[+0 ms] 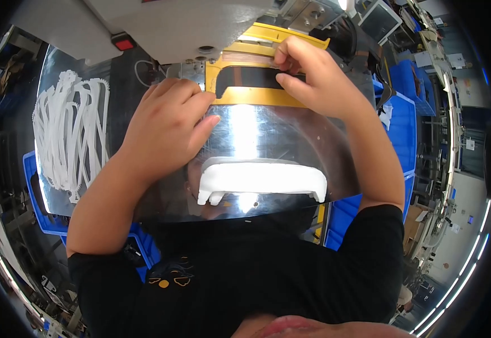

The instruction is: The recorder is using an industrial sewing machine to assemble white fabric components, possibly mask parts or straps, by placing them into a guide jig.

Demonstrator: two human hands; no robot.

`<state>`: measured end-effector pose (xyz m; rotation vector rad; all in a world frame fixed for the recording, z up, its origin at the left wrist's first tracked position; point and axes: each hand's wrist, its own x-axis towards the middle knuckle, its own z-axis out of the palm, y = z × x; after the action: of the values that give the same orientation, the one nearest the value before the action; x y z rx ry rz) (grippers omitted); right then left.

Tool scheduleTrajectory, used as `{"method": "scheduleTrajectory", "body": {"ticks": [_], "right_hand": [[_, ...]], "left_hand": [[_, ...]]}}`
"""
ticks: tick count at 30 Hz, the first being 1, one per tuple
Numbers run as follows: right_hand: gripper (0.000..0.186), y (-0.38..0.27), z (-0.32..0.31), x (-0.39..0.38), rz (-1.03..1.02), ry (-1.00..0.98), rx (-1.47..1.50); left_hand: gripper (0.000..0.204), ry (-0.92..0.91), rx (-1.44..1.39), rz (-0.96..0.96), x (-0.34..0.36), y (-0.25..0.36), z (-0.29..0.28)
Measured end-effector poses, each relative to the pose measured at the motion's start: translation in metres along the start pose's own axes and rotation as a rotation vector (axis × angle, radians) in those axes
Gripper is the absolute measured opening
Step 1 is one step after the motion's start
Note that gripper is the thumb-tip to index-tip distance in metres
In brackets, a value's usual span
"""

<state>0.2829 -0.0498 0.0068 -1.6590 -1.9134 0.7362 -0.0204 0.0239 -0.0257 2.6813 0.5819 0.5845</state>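
Observation:
A yellow frame (259, 97) with a dark opening lies under the head of a machine. My left hand (172, 121) is at the frame's left corner, palm down, index fingertip against or right beside the yellow edge. Its thumb stands apart, and nothing shows in its grasp. Over the frame's right part is my right hand (318, 79), fingers bent, with a gap between thumb and index finger; no held thing is visible. A stack of white, bracket-shaped pieces (262, 177) with down-turned ends rests on the shiny metal tabletop (256, 138), nearer my body.
A heap of white strips (70, 135) covers the table's left side. The grey machine head (183, 28), with a red button (123, 43), hangs above the frame. Blue bins stand below at left and a blue bin (403, 127) at right. A screen (379, 21) is at the far right.

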Motion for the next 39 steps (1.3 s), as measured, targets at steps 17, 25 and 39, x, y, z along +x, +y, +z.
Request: {"method": "scheduleTrajectory", "body": {"ticks": [17, 25, 39], "right_hand": [[0.033, 0.007, -0.014, -0.001, 0.162, -0.012, -0.010], [0.029, -0.053, -0.024, -0.047, -0.225, 0.059, -0.158], [0.011, 0.054, -0.014, -0.071, 0.072, 0.259, 0.462]], "left_hand": [[0.036, 0.052, 0.001, 0.045, 0.000, -0.002, 0.003], [0.038, 0.297, -0.295, 0.024, -0.005, 0.014, 0.003], [0.018, 1.228, -0.473, -0.523, -0.170, -0.036, -0.126]]}}
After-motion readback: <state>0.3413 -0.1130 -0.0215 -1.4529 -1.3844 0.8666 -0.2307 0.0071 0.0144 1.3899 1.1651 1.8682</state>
